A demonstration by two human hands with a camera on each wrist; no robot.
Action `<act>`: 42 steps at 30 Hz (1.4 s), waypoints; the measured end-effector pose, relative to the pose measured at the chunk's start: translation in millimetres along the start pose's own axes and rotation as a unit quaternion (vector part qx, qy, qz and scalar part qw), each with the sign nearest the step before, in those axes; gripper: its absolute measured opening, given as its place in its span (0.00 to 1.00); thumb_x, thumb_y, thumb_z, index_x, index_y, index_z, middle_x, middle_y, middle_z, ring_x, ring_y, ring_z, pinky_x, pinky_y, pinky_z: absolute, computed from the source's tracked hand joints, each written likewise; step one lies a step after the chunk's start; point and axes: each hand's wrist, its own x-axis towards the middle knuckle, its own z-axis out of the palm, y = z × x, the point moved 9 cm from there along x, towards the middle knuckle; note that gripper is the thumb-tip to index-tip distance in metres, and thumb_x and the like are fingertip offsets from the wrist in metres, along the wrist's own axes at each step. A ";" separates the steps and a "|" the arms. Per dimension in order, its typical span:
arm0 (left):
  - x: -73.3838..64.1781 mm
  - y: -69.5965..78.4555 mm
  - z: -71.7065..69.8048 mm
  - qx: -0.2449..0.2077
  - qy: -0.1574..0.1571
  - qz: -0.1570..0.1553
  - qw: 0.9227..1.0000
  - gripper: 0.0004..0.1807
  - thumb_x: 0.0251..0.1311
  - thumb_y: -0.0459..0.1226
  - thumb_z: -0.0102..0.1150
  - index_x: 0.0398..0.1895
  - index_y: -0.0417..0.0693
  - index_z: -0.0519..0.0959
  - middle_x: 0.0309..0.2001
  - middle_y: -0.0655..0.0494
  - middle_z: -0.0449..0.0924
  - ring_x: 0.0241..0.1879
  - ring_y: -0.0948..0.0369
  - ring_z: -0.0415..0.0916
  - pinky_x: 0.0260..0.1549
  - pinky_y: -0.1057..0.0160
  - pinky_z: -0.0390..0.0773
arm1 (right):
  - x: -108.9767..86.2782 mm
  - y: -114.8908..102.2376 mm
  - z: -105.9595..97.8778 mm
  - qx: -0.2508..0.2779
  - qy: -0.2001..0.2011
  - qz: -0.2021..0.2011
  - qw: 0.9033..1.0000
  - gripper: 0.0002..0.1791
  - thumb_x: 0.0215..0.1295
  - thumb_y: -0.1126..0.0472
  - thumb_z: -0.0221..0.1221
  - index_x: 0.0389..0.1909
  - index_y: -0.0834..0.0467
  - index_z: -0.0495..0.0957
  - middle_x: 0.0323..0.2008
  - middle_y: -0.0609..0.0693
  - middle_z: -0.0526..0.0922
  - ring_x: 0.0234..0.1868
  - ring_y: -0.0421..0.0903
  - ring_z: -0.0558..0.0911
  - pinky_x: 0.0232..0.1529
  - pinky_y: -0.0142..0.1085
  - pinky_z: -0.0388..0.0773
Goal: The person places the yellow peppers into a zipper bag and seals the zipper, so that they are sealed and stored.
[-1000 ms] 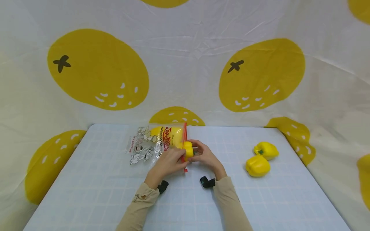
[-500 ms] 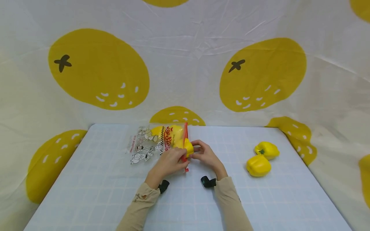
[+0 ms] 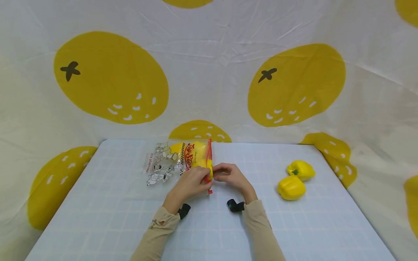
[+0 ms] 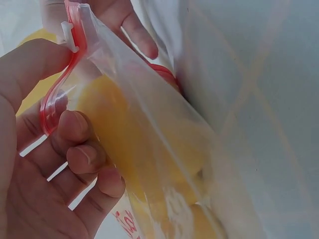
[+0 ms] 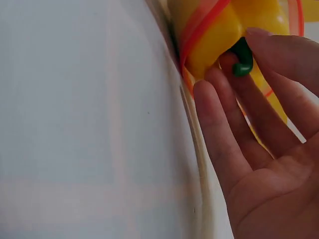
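Note:
A clear printed zip bag [image 3: 166, 165] with a red zip strip lies at the middle of the table, its mouth to the right. My left hand [image 3: 192, 181] grips the near part of that mouth; in the left wrist view the thumb lies beside the white slider [image 4: 69, 36]. A yellow bell pepper [image 5: 212, 52] sits in the mouth, its green stem [image 5: 242, 59] facing outward. My right hand [image 3: 232, 177] touches the stem end with extended fingertips and thumb. More yellow shows through the plastic deeper in the bag.
Two yellow bell peppers, the nearer one [image 3: 291, 187] and the farther one [image 3: 301, 170], lie close together at the right of the table [image 3: 98, 210]. A white curtain [image 3: 209, 83] printed with large yellow fruit hangs behind the table.
The yellow bell pepper has moved left, from sticking out of the bag's mouth to mostly inside. My right hand followed it, its fingers going from around it to its stem end.

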 end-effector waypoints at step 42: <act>-0.4 1.9 -0.8 0.014 -0.020 -0.019 1.000 0.11 0.56 0.42 0.70 0.33 0.49 0.78 0.19 0.64 0.64 0.20 0.64 0.62 0.21 0.67 0.60 | 3.0 10.6 -0.2 0.006 0.056 0.064 0.996 0.13 0.68 0.68 0.60 0.48 0.73 0.81 0.39 0.66 0.85 0.37 0.55 0.86 0.43 0.44 0.82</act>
